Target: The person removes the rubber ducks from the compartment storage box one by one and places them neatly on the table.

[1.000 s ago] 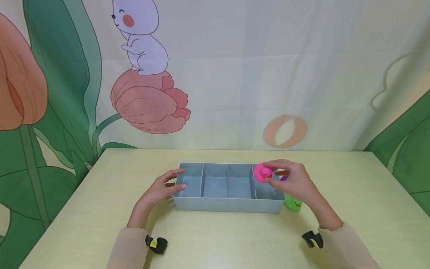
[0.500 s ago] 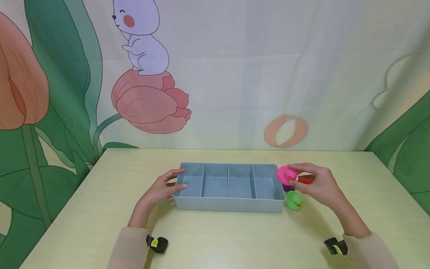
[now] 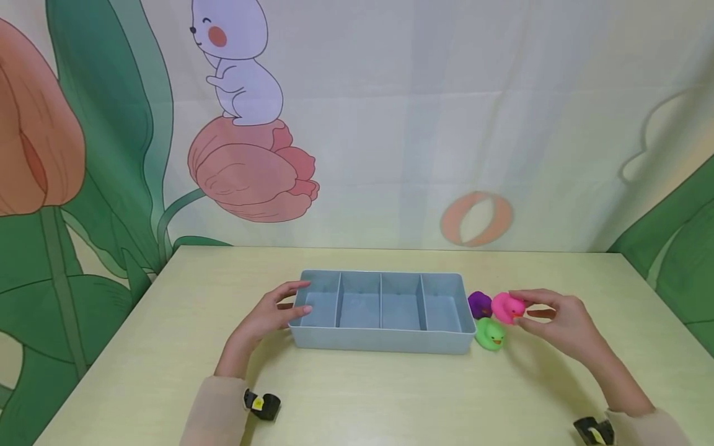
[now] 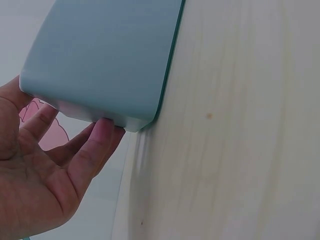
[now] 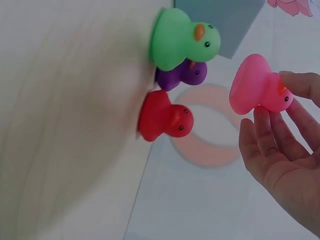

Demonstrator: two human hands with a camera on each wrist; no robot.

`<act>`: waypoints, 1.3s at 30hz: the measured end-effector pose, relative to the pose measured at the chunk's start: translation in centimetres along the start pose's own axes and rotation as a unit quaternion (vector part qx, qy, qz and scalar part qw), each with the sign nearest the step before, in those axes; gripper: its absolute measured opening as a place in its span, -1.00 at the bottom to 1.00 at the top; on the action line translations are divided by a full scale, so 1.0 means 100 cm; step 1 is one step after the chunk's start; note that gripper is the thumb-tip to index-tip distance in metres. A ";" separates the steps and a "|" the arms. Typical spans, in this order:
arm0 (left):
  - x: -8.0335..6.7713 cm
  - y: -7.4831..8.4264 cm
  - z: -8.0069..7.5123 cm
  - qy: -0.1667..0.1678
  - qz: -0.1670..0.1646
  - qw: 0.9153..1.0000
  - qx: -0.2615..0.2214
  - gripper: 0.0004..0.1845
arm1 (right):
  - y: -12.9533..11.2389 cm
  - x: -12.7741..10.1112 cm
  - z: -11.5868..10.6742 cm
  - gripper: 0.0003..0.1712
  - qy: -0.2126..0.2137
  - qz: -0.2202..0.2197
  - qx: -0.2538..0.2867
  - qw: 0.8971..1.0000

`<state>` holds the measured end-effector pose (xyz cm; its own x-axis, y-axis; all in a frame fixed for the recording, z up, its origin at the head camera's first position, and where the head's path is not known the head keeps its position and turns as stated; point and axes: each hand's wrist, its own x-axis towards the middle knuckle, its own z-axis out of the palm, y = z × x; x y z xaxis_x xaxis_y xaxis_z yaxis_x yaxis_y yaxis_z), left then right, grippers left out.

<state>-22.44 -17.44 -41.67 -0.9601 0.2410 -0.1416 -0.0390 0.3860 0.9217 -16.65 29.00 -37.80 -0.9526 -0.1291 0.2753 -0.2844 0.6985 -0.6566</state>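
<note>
Right hand: the right hand (image 3: 563, 325) pinches the pink duck (image 3: 507, 308) by its head between thumb and fingertips, off the tray's right end.
Change: a second ago the pink duck hung over the tray's rightmost compartment; half a second ago it was past the rim; now it sits low among the other ducks. The duck appears to be coming out of the tray, and all four compartments show bare.
Where the duck is: just beside the purple duck (image 3: 479, 303) and above the green duck (image 3: 490, 334). From the head view it may already touch the table (image 3: 390, 396), though that is hard to tell.
Left hand: the left hand (image 3: 268, 316) rests with relaxed, spread fingers against the left end of the blue tray (image 3: 385, 341).
Right wrist view adds: the pink duck (image 5: 257, 85) is clear of the tabletop, and a red duck (image 5: 162, 117) stands beside the purple one, hidden behind the hand in the head view.
Left wrist view adds: fingertips (image 4: 102, 131) press the tray's rounded corner (image 4: 105, 55); nothing is gripped.
</note>
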 end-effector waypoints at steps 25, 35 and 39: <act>-0.001 0.002 0.001 -0.004 -0.001 1.000 0.009 -0.41 | 0.036 -0.009 -0.006 -0.57 -0.100 0.042 -0.007 0.994; -0.002 0.002 0.000 -0.005 0.000 1.000 0.007 -0.40 | 0.044 -0.008 -0.003 -0.54 -0.128 0.057 -0.020 0.990; -0.002 0.003 0.000 -0.004 0.001 1.000 0.006 -0.39 | 0.044 -0.007 -0.003 -0.54 -0.141 0.061 -0.024 0.988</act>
<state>-22.22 -17.39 -41.36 -0.9578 0.2491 -0.1434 -0.0341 0.3971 0.9172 -17.17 32.37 -40.68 -0.9736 -0.2280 -0.0140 -0.1670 0.7523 -0.6373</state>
